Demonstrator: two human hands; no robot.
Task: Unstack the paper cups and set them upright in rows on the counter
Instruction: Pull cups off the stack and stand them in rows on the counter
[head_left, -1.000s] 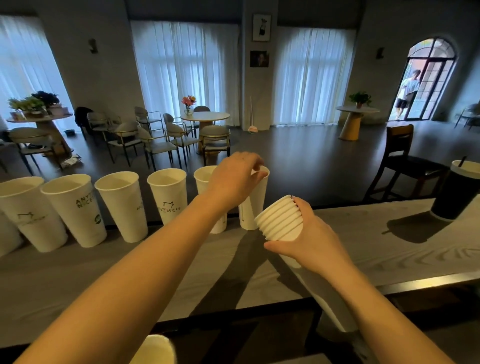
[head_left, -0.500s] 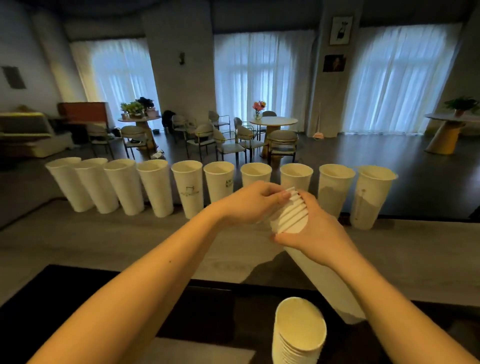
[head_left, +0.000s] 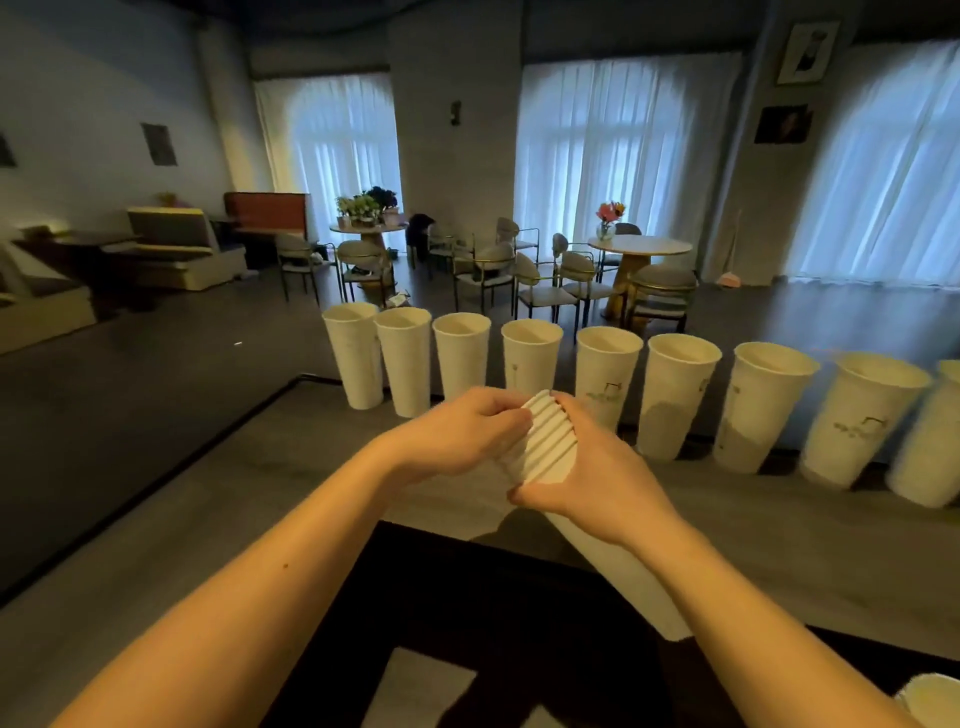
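- A row of upright paper cups (head_left: 530, 358) lines the far edge of the table (head_left: 260, 519), standing close together with only narrow gaps between them.
- Bare table lies in front of the row, on the left and on the right.
- Both hands, left hand (head_left: 462, 431) and right hand (head_left: 597, 473), with the cup stack (head_left: 548, 441), occupy the middle, just before the row.

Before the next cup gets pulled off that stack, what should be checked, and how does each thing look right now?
1. Right hand holds the stack of cups firmly: ok.
2. Left hand pinches the top rim: ok.
3. Only one cup pinched: cannot tell.
4. Row of cups on the counter standing upright: ok.
5. Free counter in front of the row: ok.
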